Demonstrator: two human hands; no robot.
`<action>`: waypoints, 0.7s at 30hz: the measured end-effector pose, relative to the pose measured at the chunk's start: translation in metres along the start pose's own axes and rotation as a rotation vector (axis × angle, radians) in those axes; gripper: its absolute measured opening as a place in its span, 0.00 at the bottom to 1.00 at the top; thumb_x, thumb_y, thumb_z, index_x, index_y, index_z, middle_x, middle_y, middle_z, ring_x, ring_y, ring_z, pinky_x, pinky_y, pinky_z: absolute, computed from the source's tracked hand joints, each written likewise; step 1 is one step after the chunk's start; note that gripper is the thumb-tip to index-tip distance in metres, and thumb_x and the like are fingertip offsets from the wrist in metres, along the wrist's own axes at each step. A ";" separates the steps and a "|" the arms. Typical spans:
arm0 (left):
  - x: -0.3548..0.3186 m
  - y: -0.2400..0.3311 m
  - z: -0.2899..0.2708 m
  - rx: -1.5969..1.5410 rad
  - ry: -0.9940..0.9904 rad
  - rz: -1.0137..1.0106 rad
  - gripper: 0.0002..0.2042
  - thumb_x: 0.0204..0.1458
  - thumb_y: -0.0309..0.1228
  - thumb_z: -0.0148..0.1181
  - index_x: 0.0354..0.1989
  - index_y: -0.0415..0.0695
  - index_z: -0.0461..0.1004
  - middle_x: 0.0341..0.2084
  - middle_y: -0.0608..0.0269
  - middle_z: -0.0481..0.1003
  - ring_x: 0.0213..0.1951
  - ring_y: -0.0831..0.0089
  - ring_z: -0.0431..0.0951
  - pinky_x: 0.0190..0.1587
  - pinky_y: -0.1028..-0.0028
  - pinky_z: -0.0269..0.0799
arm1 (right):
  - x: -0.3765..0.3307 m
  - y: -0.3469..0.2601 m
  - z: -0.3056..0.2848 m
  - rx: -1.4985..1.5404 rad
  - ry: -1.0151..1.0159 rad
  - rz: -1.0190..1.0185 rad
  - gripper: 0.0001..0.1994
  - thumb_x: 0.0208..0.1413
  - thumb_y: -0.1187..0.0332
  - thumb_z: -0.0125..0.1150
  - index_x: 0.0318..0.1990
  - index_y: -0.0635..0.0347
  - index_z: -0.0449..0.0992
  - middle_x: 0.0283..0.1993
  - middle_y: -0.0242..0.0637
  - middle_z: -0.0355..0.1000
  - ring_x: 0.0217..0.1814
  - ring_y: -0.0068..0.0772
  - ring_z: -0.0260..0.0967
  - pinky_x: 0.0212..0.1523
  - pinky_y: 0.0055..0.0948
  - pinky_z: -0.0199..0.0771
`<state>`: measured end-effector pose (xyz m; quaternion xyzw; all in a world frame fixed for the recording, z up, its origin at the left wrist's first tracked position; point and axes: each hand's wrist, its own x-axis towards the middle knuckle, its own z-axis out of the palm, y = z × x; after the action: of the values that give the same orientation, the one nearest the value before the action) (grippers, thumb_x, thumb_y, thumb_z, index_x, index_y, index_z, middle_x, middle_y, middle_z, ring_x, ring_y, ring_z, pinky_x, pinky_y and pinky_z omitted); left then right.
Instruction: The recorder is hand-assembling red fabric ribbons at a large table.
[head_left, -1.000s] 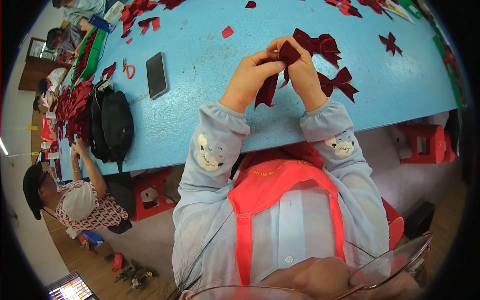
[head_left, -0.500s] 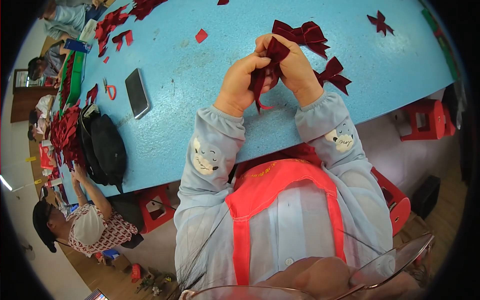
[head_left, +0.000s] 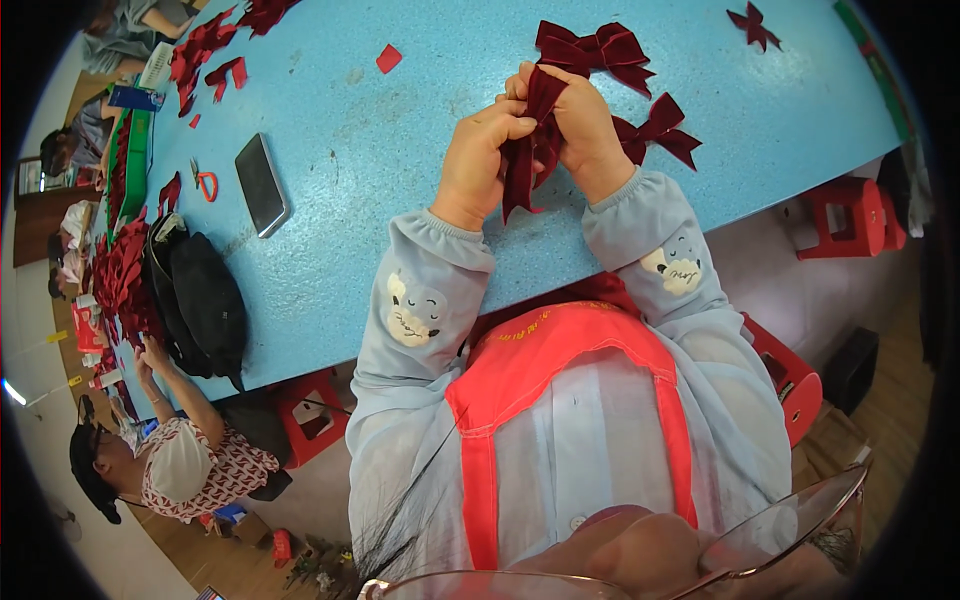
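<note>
Between my two hands is a dark red velvet ribbon bow [head_left: 522, 172], held above the blue table, its tails hanging down. My left hand [head_left: 480, 150] pinches it from the left, thumb on top. My right hand [head_left: 585, 125] grips its upper loop from the other side, fingers curled behind it. The fingertips on the far side are partly hidden by the ribbon. Just beyond my hands lies a finished-looking velvet bow [head_left: 600, 52]. Another bow [head_left: 660, 135] rests beside my right wrist.
A phone [head_left: 263, 185], red-handled snips [head_left: 205, 182] and a black bag [head_left: 200, 290] lie on the blue table [head_left: 400, 130] to the left. Beyond the bag is a heap of red ribbon pieces [head_left: 122, 265]. A co-worker [head_left: 190, 450] sits at the left. Red stools [head_left: 845, 220] stand at the right.
The ribbon between my hands has turned, and its tails now hang longer and wider below my fingers. Both hands keep hold of it. The view has shifted slightly.
</note>
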<state>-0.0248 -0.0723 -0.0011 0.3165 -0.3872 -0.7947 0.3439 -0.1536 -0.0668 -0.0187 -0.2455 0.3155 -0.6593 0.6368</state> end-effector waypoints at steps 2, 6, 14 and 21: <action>0.000 0.003 -0.006 -0.014 0.022 0.025 0.11 0.46 0.26 0.51 0.37 0.37 0.71 0.27 0.64 0.72 0.26 0.78 0.72 0.22 0.78 0.70 | -0.001 -0.007 0.005 -0.174 -0.019 -0.003 0.02 0.48 0.78 0.50 0.27 0.62 0.70 0.29 0.32 0.67 0.30 0.20 0.61 0.31 0.19 0.63; -0.005 0.009 -0.015 0.083 0.016 0.029 0.10 0.48 0.28 0.50 0.38 0.38 0.71 0.29 0.65 0.73 0.27 0.77 0.72 0.25 0.77 0.70 | -0.006 -0.012 0.007 -0.607 -0.012 -0.121 0.04 0.48 0.77 0.52 0.31 0.63 0.71 0.29 0.33 0.68 0.28 0.20 0.63 0.30 0.20 0.63; -0.011 0.019 -0.016 0.266 0.082 0.109 0.11 0.50 0.34 0.56 0.36 0.40 0.71 0.26 0.66 0.73 0.27 0.79 0.71 0.29 0.79 0.68 | -0.015 -0.022 0.011 -0.837 -0.073 -0.169 0.08 0.49 0.76 0.51 0.38 0.62 0.72 0.33 0.32 0.70 0.31 0.19 0.66 0.32 0.19 0.67; -0.013 0.022 -0.013 0.284 0.107 0.084 0.12 0.49 0.35 0.59 0.37 0.40 0.70 0.27 0.67 0.72 0.29 0.79 0.72 0.33 0.80 0.66 | -0.024 -0.019 -0.005 -0.500 -0.235 0.035 0.13 0.50 0.78 0.47 0.42 0.60 0.72 0.36 0.30 0.71 0.36 0.18 0.67 0.36 0.19 0.68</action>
<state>-0.0009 -0.0777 0.0137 0.3874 -0.4899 -0.6988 0.3486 -0.1690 -0.0425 -0.0066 -0.4645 0.3967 -0.5169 0.5997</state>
